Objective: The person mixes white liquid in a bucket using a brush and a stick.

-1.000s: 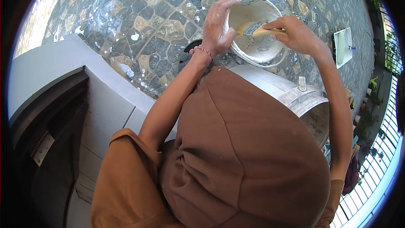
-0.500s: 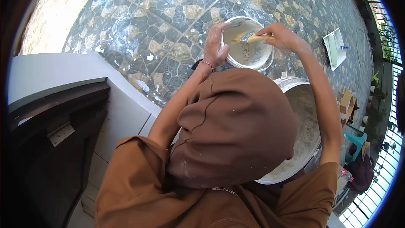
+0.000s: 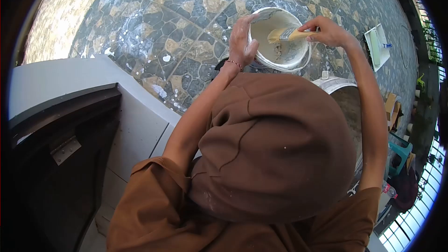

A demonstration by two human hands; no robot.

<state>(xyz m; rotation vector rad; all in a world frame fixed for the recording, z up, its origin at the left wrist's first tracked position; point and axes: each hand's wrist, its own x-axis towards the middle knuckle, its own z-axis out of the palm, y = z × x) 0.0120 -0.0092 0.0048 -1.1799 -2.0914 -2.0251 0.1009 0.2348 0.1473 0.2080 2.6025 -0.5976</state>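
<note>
My left hand [image 3: 242, 42] grips the left rim of a white bucket [image 3: 285, 66], thumb on the near side and fingers over the edge. The bucket tilts so its pale, smeared inside shows, with small crumbs low on the wall. In my right hand [image 3: 330, 33] is a paintbrush [image 3: 298, 34], held by its yellow wooden handle. Its pale bristles point left, inside the bucket's mouth. Both hands carry whitish smears. A brown-covered head [image 3: 280, 149] fills the middle of the view, between the two forearms.
A larger pale-rimmed tub [image 3: 347, 94] stands partly hidden behind the head. White splashes mark the stone-patterned floor [image 3: 186, 28]. At right lie a paint tray [image 3: 382, 56] with a roller, a cardboard box [image 3: 392, 109], a teal stool [image 3: 400, 151] and a bottle [image 3: 389, 190]. A dark door [image 3: 56, 172] borders the left.
The paintbrush has moved right and slightly up across the bucket's mouth with my right hand. The brown-covered head has shifted right, hiding more of the larger tub. My left hand keeps its grip.
</note>
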